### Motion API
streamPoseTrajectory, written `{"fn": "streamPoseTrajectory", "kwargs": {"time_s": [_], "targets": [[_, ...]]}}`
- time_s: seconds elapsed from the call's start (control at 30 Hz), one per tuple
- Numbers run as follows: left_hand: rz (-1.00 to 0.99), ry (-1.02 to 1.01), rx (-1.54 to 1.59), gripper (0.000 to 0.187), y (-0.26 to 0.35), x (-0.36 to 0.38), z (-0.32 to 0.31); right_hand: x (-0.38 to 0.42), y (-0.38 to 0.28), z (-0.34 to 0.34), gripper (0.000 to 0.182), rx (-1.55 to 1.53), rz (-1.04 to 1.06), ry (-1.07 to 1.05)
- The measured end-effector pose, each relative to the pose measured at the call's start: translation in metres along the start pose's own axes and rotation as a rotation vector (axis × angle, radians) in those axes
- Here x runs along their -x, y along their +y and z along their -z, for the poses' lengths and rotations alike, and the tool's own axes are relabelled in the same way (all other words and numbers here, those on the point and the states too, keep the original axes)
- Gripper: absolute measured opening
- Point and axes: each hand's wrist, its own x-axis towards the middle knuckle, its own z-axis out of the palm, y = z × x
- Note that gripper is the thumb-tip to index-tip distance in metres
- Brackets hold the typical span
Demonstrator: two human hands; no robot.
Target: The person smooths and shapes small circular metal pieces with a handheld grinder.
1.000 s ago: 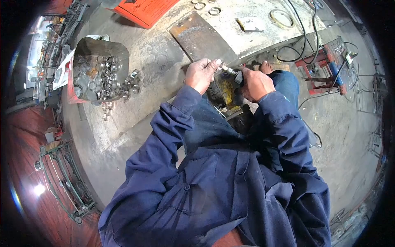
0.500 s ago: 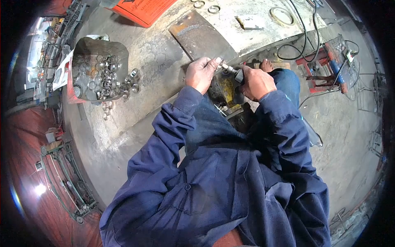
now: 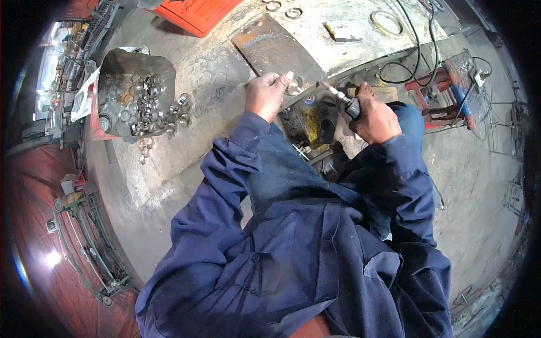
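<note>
My left hand (image 3: 265,97) is closed, with a small metal ring (image 3: 295,85) pinched at its fingertips, above the near edge of a flat steel plate (image 3: 276,48). In my right hand (image 3: 376,119) is a die grinder (image 3: 350,105), its narrow tip pointing up and left. A gap separates that tip from the ring. Beneath the hands, between my legs, lies a yellow-marked object (image 3: 311,125) that is partly hidden.
At left a cut-open container (image 3: 169,73) holds many metal rings; several more lie beside it. A red box (image 3: 197,17) stands at the far edge. Black cable (image 3: 420,56) loops at upper right near a red metal frame (image 3: 445,93).
The grinder has drawn away from the ring, as my right hand moved right and down. My left hand shifted slightly left, and the ring now shows.
</note>
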Motion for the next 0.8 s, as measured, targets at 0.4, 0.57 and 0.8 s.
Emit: {"fn": "streamPoseTrajectory", "kwargs": {"time_s": [0.4,0.57,0.8], "targets": [[-0.176,-0.012,-0.258,0.041,0.01,0.001,-0.012,0.007,0.005,0.017,0.039,-0.015,-0.165,0.012],[-0.262,0.025,-0.136,0.03,0.008,0.007,-0.01,0.006,0.013,0.014,0.045,0.009,-0.153,0.015],[-0.168,0.475,-0.193,0.021,-0.055,0.051,0.095,0.0,0.03,0.007,0.045,0.045,0.022,0.099]]}}
